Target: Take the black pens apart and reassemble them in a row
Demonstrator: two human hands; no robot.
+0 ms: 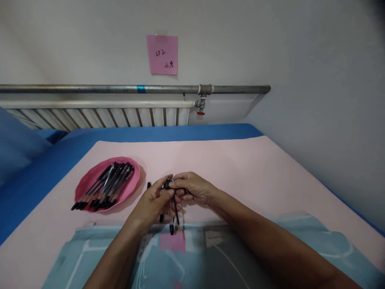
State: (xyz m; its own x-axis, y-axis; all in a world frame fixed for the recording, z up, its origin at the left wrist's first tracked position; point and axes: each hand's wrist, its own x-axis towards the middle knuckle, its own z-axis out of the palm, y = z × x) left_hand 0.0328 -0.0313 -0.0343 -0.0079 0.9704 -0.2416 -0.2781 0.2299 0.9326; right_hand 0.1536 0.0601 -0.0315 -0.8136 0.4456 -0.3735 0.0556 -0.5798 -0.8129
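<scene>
My left hand (153, 200) and my right hand (194, 188) meet over the middle of the pink sheet (240, 168). Both pinch the upper ends of a few black pens (172, 214), which hang downward with their tips near the sheet's front edge. One pen has a clear barrel with a dark tip. To the left, a pink plate (87, 182) holds several black pens (105, 186) lying side by side.
A blue bed cover (39, 172) surrounds the pink sheet. Light teal fabric (210, 261) with a pink patch lies near me. Behind are a white radiator (99, 116), a metal pipe (120, 88) and a pink sticky note (162, 54) on the wall.
</scene>
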